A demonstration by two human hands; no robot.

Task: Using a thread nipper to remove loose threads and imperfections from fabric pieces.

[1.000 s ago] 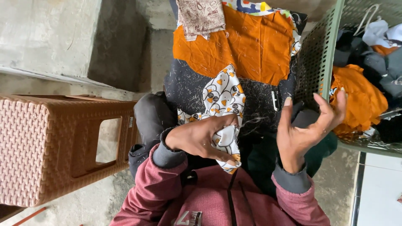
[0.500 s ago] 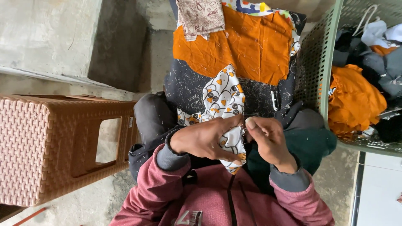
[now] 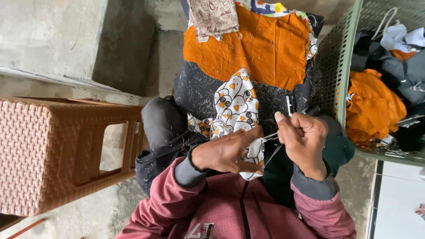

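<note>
— Patterned cloth lay where?
— On the lap, its long axis running far to near; left hand pinched its near end, right hand just right, clenched on taut thread.

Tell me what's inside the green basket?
The green basket holds a heap of cloth: an orange piece, dark grey pieces and something white on top. Whatever lies underneath the heap is covered.
</note>
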